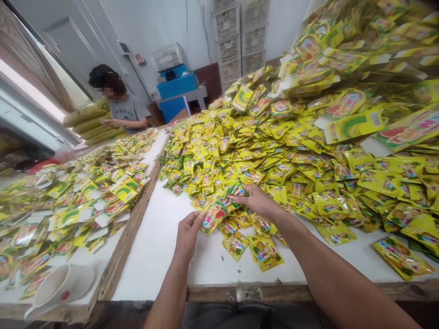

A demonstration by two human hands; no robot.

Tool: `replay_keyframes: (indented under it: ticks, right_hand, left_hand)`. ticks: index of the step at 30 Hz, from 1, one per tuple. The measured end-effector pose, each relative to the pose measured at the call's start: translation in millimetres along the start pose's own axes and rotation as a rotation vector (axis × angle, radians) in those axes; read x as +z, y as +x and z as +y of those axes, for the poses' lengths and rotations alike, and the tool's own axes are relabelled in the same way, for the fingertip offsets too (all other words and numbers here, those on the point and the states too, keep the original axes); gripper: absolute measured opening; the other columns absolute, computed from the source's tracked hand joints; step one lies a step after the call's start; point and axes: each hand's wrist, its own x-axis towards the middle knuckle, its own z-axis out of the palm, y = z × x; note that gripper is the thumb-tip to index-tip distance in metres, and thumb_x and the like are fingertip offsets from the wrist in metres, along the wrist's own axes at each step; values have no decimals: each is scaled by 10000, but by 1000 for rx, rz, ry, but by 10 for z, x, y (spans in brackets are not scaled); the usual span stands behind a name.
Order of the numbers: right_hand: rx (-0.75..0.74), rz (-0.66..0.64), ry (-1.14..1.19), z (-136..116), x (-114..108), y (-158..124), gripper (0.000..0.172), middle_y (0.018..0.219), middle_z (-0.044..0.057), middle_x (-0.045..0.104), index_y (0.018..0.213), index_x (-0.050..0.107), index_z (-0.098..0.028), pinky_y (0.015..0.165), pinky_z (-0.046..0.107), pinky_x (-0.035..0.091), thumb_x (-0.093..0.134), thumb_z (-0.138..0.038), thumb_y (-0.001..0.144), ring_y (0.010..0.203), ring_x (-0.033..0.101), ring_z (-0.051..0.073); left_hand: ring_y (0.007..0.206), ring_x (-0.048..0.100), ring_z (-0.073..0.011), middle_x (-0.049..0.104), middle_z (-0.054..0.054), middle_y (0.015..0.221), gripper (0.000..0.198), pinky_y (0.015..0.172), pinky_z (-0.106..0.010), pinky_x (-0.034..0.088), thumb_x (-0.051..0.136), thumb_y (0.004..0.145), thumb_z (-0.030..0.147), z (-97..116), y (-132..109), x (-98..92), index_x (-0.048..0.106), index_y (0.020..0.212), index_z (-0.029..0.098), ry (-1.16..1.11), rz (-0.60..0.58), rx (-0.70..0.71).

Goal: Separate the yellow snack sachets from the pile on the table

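Observation:
My left hand (188, 230) grips the near end of a small yellow carton (213, 217) with a watermelon print, thumb on top. My right hand (256, 200) pinches a shiny green-and-yellow sachet (235, 190) between thumb and fingers. The sachet is held at the carton's far end; whether part of it is inside, I cannot tell. Both are above the white tabletop (161, 246), at the near edge of a big heap of yellow sachets (219, 155). A few loose sachets (265, 252) with pineapple prints lie just below my hands.
Flat yellow cartons (123, 192) cover the left table, beyond a wooden edge strip (126, 233). A white mug (65, 283) stands near that table's front. More cartons (356, 123) pile high at right. Another person (126, 107) works at the far left, beside stacked sacks (92, 121).

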Motion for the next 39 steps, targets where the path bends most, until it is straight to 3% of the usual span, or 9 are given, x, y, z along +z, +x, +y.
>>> replay_keyframes:
  ticks: [7, 11, 15, 18, 22, 24, 29, 33, 39]
  right_hand:
    - [-101, 34, -106, 61, 93, 1, 304, 615, -17, 620, 671, 668, -166, 591, 264, 411, 749, -430, 546, 635, 550, 169]
    - [-98, 193, -91, 106, 223, 44, 356, 605, -27, 581, 753, 646, -181, 558, 250, 375, 733, -469, 562, 596, 500, 143]
    - [-100, 287, -130, 100, 370, 37, 360, 563, -30, 523, 728, 627, -187, 543, 258, 351, 683, -526, 623, 566, 464, 141]
    - [-150, 305, -208, 83, 460, 9, 357, 621, -2, 554, 697, 642, -191, 639, 291, 390, 633, -547, 685, 667, 501, 174]
    - [-255, 392, -283, 108, 510, 5, 354, 902, 66, 609, 729, 687, -206, 875, 375, 373, 641, -554, 689, 940, 485, 239]
    - [-221, 379, -267, 134, 523, 11, 364, 958, 76, 604, 751, 701, -209, 914, 394, 359, 651, -562, 677, 990, 467, 249]
    - [-196, 149, -257, 144, 501, -7, 285, 1011, 58, 610, 751, 719, -233, 967, 419, 320, 603, -493, 758, 1060, 444, 249]
    - [-190, 252, -348, 112, 465, -25, 183, 1073, 47, 592, 763, 727, -259, 987, 446, 297, 591, -379, 794, 1096, 403, 255]
    - [-173, 120, -377, 87, 509, -66, 227, 1160, 40, 571, 754, 739, -257, 1017, 452, 277, 580, -411, 806, 1157, 353, 263]
  left_hand:
    - [649, 618, -163, 698, -38, 746, 404, 635, -262, 471, 750, 605, 413, 96, -41, 84, 667, 894, 143, -77, -16, -54]
    - [578, 612, -139, 706, -34, 718, 478, 575, -233, 459, 788, 571, 327, 144, -52, 120, 654, 992, 147, -129, -58, -120]
    - [691, 657, -174, 722, -61, 854, 503, 643, -261, 493, 796, 563, 298, 113, -28, 163, 656, 1023, 147, -203, -32, -155]
    - [698, 669, -191, 725, -60, 830, 473, 662, -285, 510, 806, 552, 283, 75, -10, 171, 667, 979, 134, -227, 26, -160]
    - [694, 676, -196, 726, -61, 827, 451, 656, -293, 523, 809, 553, 269, 56, -10, 137, 670, 960, 133, -267, 29, -152]
    - [700, 679, -201, 727, -65, 834, 472, 664, -300, 529, 814, 543, 273, 57, -14, 119, 673, 972, 136, -276, 19, -160]
    - [678, 678, -198, 730, -61, 775, 462, 654, -289, 531, 830, 510, 246, 68, -8, 93, 687, 933, 129, -301, 48, -189]
    - [653, 674, -190, 732, -62, 788, 441, 633, -281, 531, 833, 500, 212, 72, 8, 95, 691, 908, 125, -299, 71, -166]
    - [604, 663, -163, 725, -50, 730, 408, 598, -248, 522, 827, 511, 211, 68, 12, 98, 694, 887, 126, -319, 73, -204]
